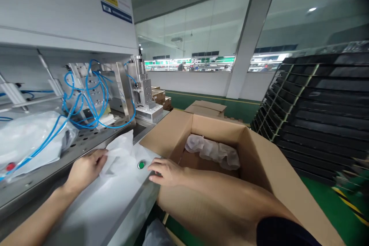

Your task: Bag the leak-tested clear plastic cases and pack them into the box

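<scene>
My left hand [86,170] pinches the edge of a thin, whitish, translucent bag [119,152] that stands crumpled over the white machine panel. What the bag contains, if anything, I cannot make out. My right hand [165,172] is held over the panel's edge, fingers curved and apart, with nothing in it. Just left of its fingertips sits a green push button [141,165]. Under and behind my right forearm is an open cardboard box [219,125], where several wrapped pieces in whitish film [211,150] lie in a row along the far wall.
At the left, a machine holds metal fixtures [144,88] with looped blue air hoses [99,100]. A large clear plastic bag [31,138] lies on its bed near a red button [10,167]. Black stacked trays [314,119] rise at right. More cartons [206,107] stand behind the box.
</scene>
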Demonstrator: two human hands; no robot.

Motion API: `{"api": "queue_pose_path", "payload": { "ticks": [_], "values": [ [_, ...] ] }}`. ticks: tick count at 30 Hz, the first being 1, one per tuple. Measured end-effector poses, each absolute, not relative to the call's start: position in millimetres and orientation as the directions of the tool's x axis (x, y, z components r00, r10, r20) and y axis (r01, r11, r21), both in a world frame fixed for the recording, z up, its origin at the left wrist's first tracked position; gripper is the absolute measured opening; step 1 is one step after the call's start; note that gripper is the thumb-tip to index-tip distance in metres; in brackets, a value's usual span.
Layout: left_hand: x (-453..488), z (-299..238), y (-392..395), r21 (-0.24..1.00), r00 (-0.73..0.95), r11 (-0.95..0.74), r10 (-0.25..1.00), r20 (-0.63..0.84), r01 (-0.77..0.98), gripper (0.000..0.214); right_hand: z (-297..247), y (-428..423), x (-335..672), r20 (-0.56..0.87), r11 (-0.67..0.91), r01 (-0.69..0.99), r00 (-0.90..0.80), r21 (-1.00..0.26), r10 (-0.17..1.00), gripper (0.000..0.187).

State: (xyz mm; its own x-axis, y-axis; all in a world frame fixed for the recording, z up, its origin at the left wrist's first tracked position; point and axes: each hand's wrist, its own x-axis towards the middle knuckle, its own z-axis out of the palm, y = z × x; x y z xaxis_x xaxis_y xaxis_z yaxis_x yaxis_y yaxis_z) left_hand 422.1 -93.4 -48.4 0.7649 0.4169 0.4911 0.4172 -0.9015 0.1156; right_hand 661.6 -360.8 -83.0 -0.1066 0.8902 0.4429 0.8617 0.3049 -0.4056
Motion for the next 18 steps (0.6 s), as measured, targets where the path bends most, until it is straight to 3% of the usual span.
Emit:
{"api": "queue_pose_path", "payload": {
  "ticks": [4, 7, 15, 18],
  "values": [
    [416.2, -66.5, -80.9, 0.324, 0.812, -0.898, 0.417, 0.409, 0.298, 0.038, -82.2, -359.4, 660.6, 0.450, 0.312, 0.844, -0.095, -0.437, 0.888, 0.010],
    [419.4, -69.6, -86.0, 0.414, 0.832, -0.875, 0.414, 0.369, 0.252, 0.035, -70.4, -359.5, 656.0, 0.494, 0.316, 0.811, -0.039, -0.492, 0.869, 0.015],
    [423.5, -66.2, -88.5, 0.477, 0.833, -0.846, 0.429, 0.349, 0.236, 0.035, 40.5, -399.0, 603.0, 0.571, 0.469, 0.682, -0.092, -0.561, 0.816, 0.021],
    [423.3, -66.4, -87.1, 0.460, 0.829, -0.851, 0.437, 0.349, 0.254, 0.034, 57.5, -438.8, 591.1, 0.615, 0.508, 0.603, -0.036, -0.615, 0.788, 0.022]
  ]
}}
